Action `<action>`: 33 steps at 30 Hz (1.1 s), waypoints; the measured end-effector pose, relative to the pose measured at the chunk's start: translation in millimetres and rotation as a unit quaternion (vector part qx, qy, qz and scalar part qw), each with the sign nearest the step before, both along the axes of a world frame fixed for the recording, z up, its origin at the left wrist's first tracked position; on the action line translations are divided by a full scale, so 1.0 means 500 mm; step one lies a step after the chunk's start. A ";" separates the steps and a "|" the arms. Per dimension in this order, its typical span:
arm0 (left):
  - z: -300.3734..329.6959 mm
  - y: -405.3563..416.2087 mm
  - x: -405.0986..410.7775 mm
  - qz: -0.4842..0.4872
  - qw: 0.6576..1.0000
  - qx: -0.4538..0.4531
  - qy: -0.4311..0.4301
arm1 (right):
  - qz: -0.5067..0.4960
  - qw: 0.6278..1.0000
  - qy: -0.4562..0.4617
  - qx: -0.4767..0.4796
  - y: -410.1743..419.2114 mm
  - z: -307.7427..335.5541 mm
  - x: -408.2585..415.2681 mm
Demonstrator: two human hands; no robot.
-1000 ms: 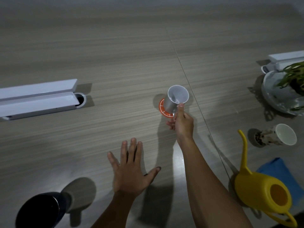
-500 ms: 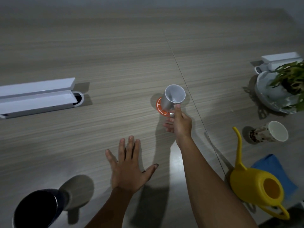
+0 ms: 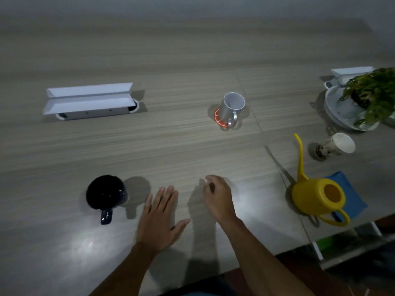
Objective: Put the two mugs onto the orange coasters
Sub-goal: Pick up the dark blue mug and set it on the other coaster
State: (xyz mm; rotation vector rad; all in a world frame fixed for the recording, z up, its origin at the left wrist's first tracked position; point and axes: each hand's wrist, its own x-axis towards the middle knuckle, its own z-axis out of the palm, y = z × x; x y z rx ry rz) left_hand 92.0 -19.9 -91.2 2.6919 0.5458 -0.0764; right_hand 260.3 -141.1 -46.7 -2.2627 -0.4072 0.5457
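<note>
A silver mug [image 3: 232, 108] stands upright on an orange coaster [image 3: 217, 119] in the middle of the wooden table, handle toward me. A dark blue mug [image 3: 106, 194] stands on the table at the near left, handle toward me; no coaster shows under it. My left hand [image 3: 160, 216] lies flat on the table, fingers spread, just right of the dark mug. My right hand [image 3: 219, 196] hovers low over the table with fingers loosely curled and nothing in it, well short of the silver mug.
A white cable box [image 3: 88, 100] sits at the far left. At the right are a yellow watering can [image 3: 316, 193] on a blue cloth [image 3: 352, 197], a patterned paper cup [image 3: 333, 147], and a potted plant [image 3: 372, 92] in a white dish [image 3: 337, 112]. The table edge [image 3: 299, 251] is near right.
My right hand has let go of the silver mug and drawn back toward me; the mug now stands alone on the coaster. The view has shifted, showing the whole dark mug.
</note>
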 end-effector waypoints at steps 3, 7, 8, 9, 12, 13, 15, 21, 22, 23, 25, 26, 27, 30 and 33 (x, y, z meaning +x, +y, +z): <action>-0.002 -0.018 -0.123 0.009 1.000 0.004 0.006 | 0.111 0.992 -0.046 -0.031 -0.004 -0.023 -0.107; -0.001 -0.015 -0.232 0.036 0.999 -0.004 0.009 | 0.232 0.965 -0.083 -0.084 0.008 -0.047 -0.211; 0.001 -0.009 -0.250 0.046 0.999 -0.011 0.005 | 0.257 0.955 -0.099 -0.109 0.010 -0.055 -0.228; 0.003 -0.001 -0.265 0.057 0.998 -0.021 -0.001 | 0.279 0.944 -0.115 -0.136 0.011 -0.061 -0.241; 0.010 0.024 -0.299 0.098 0.991 -0.073 -0.046 | 0.320 0.912 -0.146 -0.212 0.010 -0.074 -0.263; 0.017 0.030 -0.305 0.124 0.985 -0.104 -0.065 | 0.319 0.909 -0.153 -0.220 0.010 -0.075 -0.265; 0.043 0.040 -0.307 0.201 0.953 -0.195 -0.114 | 0.317 0.906 -0.164 -0.225 0.011 -0.078 -0.266; 0.131 0.103 -0.280 0.374 0.766 -0.482 -0.203 | 0.323 0.901 -0.161 -0.241 0.020 -0.084 -0.265; 0.141 0.110 -0.277 0.383 0.742 -0.511 -0.204 | 0.325 0.900 -0.157 -0.244 0.020 -0.083 -0.264; 0.146 0.114 -0.275 0.389 0.727 -0.528 -0.204 | 0.327 0.899 -0.154 -0.246 0.020 -0.083 -0.263; 0.151 0.116 -0.270 0.392 0.714 -0.544 -0.202 | 0.327 0.899 -0.153 -0.249 0.019 -0.084 -0.263; 0.152 0.117 -0.268 0.392 0.711 -0.547 -0.203 | 0.328 0.898 -0.151 -0.252 0.020 -0.085 -0.263; 0.151 0.118 -0.267 0.392 0.708 -0.550 -0.205 | 0.330 0.897 -0.149 -0.254 0.021 -0.085 -0.263; 0.155 0.131 -0.259 0.383 0.688 -0.582 -0.200 | 0.328 0.899 -0.145 -0.250 0.022 -0.083 -0.263; 0.167 0.141 -0.239 0.396 0.661 -0.613 -0.175 | 0.327 0.901 -0.145 -0.247 0.021 -0.080 -0.263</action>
